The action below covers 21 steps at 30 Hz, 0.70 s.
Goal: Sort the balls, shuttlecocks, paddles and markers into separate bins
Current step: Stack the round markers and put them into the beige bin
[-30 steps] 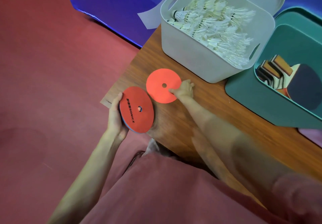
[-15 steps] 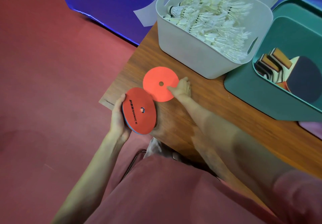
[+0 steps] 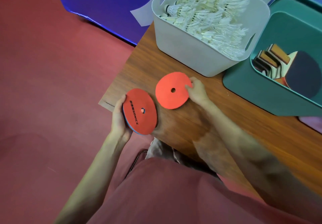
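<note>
My left hand (image 3: pixel 120 117) grips a stack of flat round markers (image 3: pixel 140 111), red on top with black lettering and blue edges beneath, held just off the table's near-left corner. A single red marker disc (image 3: pixel 169 93) with a centre hole lies on the wooden table (image 3: pixel 226 119). My right hand (image 3: pixel 196 91) pinches its right edge, thumb over the rim. The grey bin (image 3: pixel 188 54) behind holds many white shuttlecocks (image 3: pixel 209 20). The green bin (image 3: pixel 252 86) at right holds paddles (image 3: pixel 296 70).
Red floor lies to the left, below the table edge. A blue sheet (image 3: pixel 104 2) and a pale paper (image 3: pixel 142 14) sit beyond the table's far corner. My red-clothed lap (image 3: pixel 174 197) fills the bottom. A purple object (image 3: pixel 310 121) peeks out under the green bin.
My right hand shifted from touching the lone red disc's lower right part to pinching its right edge. The left hand kept holding the stack.
</note>
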Motion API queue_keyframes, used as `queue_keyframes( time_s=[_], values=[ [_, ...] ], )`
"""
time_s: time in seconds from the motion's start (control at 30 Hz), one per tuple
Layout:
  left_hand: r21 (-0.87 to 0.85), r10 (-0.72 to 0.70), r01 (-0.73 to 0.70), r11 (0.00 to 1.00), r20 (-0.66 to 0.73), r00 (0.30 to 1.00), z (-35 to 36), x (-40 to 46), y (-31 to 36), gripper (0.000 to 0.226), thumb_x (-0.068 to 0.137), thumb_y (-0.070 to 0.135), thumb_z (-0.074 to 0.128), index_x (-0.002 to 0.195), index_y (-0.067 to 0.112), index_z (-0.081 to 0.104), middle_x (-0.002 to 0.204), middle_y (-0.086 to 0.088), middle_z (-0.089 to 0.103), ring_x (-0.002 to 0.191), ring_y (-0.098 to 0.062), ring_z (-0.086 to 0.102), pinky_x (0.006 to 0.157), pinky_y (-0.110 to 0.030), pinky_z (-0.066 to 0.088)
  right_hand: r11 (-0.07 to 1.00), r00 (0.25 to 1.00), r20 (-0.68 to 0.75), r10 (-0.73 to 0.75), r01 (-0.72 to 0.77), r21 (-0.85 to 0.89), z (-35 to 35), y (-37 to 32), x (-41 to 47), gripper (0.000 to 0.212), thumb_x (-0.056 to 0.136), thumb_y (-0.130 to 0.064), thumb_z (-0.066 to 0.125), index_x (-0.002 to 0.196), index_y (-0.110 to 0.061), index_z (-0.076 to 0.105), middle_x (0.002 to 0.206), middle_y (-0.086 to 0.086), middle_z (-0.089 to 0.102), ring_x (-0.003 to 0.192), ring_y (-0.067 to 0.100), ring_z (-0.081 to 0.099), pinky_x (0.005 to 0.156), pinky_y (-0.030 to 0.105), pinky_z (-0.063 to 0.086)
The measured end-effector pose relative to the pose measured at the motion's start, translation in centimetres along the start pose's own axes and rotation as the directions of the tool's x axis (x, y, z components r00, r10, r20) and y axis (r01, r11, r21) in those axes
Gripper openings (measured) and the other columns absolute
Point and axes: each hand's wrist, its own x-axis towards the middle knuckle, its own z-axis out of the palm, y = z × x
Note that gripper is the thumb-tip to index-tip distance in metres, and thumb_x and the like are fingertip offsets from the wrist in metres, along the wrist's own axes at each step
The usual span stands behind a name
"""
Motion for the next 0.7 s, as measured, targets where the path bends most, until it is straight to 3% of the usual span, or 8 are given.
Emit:
queue_keyframes(
  time_s=[0.03,0.1,0.17,0.23,0.3,0.4,0.6,0.7],
  values=[
    [0.006,-0.014,0.014,1.000,0.021,1.000,0.2,0.2,-0.2,0.034,0.096,0.039,0.043,0.102,0.016,0.067,0.098,-0.003,0.074,0.087,-0.017,0.070,0.078,-0.036,0.051,0.998,0.999,-0.016,-0.030,0.031,0.057,-1.3,0.8,-1.2,0.017,0.092,-0.009,0.051,0.108,-0.011,0.058,0.107,0.012,0.065,0.097,0.027,0.061,0.084,0.036,0.050],
    [0.040,-0.035,0.033,0.999,0.040,0.999,1.1,0.2,-0.4,0.038,0.096,0.040,0.041,0.106,0.015,0.067,0.105,-0.005,0.072,0.094,-0.019,0.069,0.083,-0.038,0.050,0.965,0.999,-0.027,-0.027,0.033,0.259,-3.9,2.0,-3.8,0.013,0.095,-0.007,0.049,0.098,-0.018,0.054,0.091,0.007,0.063,0.072,0.015,0.061,0.058,0.024,0.052],
    [0.074,-0.067,0.062,0.995,0.065,0.996,1.9,0.7,-1.0,0.045,0.096,0.044,0.040,0.115,0.012,0.065,0.115,-0.009,0.069,0.105,-0.022,0.066,0.090,-0.039,0.049,0.886,1.000,0.004,-0.006,0.004,0.464,-6.3,2.6,-6.5,0.009,0.096,-0.006,0.049,0.100,-0.014,0.052,0.074,0.004,0.057,0.052,0.006,0.050,0.042,0.019,0.038],
    [0.110,-0.094,0.082,0.991,0.106,0.990,3.4,0.8,-1.6,0.051,0.096,0.047,0.039,0.121,0.009,0.062,0.119,-0.011,0.067,0.110,-0.024,0.063,0.094,-0.041,0.047,0.780,0.995,0.098,0.015,-0.073,0.622,-7.9,3.2,-8.8,0.010,0.096,-0.013,0.052,0.105,-0.015,0.054,0.070,0.002,0.053,0.046,0.007,0.039,0.041,0.017,0.025],
    [0.154,-0.124,0.100,0.983,0.156,0.980,5.2,0.7,-2.2,0.047,0.097,0.046,0.037,0.112,0.012,0.065,0.107,-0.007,0.072,0.099,-0.020,0.068,0.086,-0.038,0.049,0.672,0.981,0.195,-0.004,-0.142,0.727,-8.6,4.1,-10.5,0.016,0.095,-0.017,0.053,0.111,-0.014,0.055,0.074,0.004,0.053,0.048,0.008,0.031,0.043,0.021,0.016],
    [0.214,-0.143,0.090,0.973,0.245,0.959,8.5,-0.2,-3.3,0.044,0.099,0.044,0.033,0.106,0.016,0.066,0.099,-0.002,0.074,0.091,-0.016,0.070,0.079,-0.034,0.050,0.603,0.966,0.255,-0.047,-0.176,0.778,-8.6,5.3,-12.3,0.028,0.095,-0.016,0.053,0.121,-0.006,0.051,0.075,0.003,0.053,0.045,0.006,0.030,0.042,0.022,0.013],
    [0.305,-0.243,0.144,0.941,0.315,0.918,14.6,-2.8,-7.2,0.049,0.097,0.047,0.036,0.099,0.013,0.071,0.106,-0.011,0.071,0.096,-0.025,0.068,0.085,-0.040,0.048,0.733,0.982,0.150,0.114,-0.185,0.655,-9.7,8.6,-14.9,0.017,0.094,-0.020,0.056,0.110,-0.013,0.059,0.078,-0.005,0.061,0.049,0.002,0.040,0.045,0.014,0.030],
    [0.350,-0.275,0.135,0.927,0.391,0.878,17.4,-4.6,-10.1,0.053,0.097,0.045,0.035,0.086,0.014,0.077,0.101,-0.011,0.072,0.092,-0.024,0.068,0.085,-0.039,0.049,0.739,0.984,0.052,0.172,-0.164,0.654,-11.6,11.7,-16.4,0.019,0.092,-0.023,0.058,0.108,-0.013,0.060,0.084,-0.001,0.067,0.058,0.001,0.052,0.057,0.022,0.038]
  ],
)
